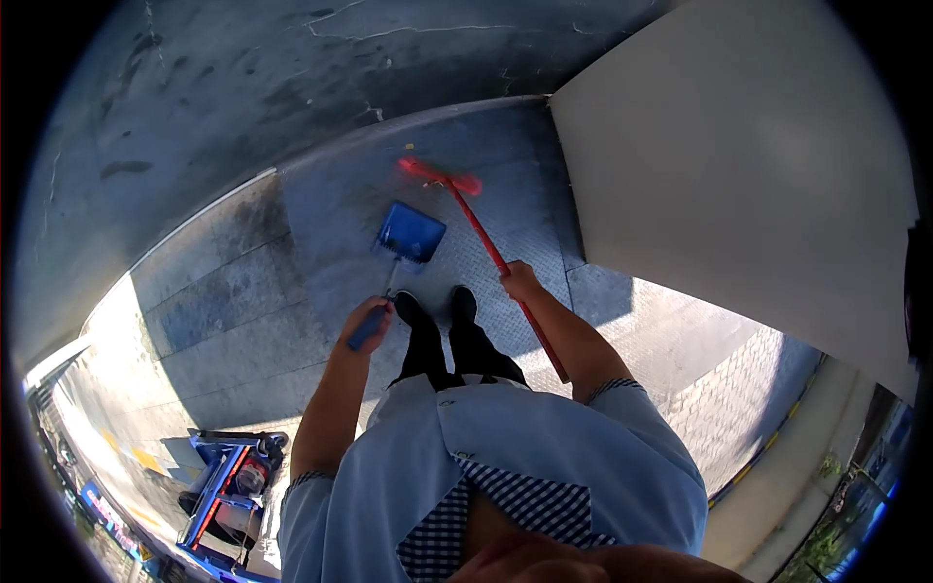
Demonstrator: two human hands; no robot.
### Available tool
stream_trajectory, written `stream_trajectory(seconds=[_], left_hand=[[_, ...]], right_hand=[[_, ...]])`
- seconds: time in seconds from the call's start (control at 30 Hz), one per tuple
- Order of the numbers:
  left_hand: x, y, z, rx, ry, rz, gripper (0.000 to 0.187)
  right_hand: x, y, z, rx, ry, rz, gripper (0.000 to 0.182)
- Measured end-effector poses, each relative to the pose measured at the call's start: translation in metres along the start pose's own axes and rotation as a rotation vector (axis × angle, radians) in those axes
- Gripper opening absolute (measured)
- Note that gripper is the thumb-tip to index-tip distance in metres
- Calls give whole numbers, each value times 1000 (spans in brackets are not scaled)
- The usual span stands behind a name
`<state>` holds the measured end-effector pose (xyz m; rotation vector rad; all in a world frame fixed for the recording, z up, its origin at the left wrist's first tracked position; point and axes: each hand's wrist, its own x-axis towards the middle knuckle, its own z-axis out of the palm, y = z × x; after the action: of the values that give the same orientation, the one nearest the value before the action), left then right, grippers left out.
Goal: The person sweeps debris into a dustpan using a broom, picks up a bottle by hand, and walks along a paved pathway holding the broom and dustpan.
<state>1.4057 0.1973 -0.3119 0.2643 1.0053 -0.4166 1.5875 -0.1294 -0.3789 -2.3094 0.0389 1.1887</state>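
Observation:
My left hand (369,319) is wrapped round the handle of a blue dustpan (412,231), whose pan is held out low in front of my shoes. The fingers of my right hand (520,281) close round the long red stick of a broom (476,225). The broom's red head is smeared by motion and lies beyond the pan, slightly to its right, apart from it. A small yellowish scrap (409,147) is on the floor just past the broom head. Whether anything lies inside the pan I cannot make out.
A dark stained wall (243,87) runs along the far side, and a large pale panel (729,146) stands on the right. Textured metal plates (505,321) cover the floor by my feet. A blue wheeled cart (228,496) is at lower left.

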Motion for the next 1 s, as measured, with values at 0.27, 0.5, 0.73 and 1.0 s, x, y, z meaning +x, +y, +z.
stream_trajectory(seconds=[0.27,0.5,0.73,1.0], left_hand=[[3,14,12,-41,36,31,10],[4,15,2,-38,11,0,11],[-4,12,4,-25,18,16,11],[0,2,2,-42,13,44,11]], right_hand=[[51,-26,39,-291,45,-86,21],[-34,-4,25,-123,-226,-68,17],[-26,-4,18,-76,-79,-129,14],[-9,6,64,-204,-133,-102,16]])
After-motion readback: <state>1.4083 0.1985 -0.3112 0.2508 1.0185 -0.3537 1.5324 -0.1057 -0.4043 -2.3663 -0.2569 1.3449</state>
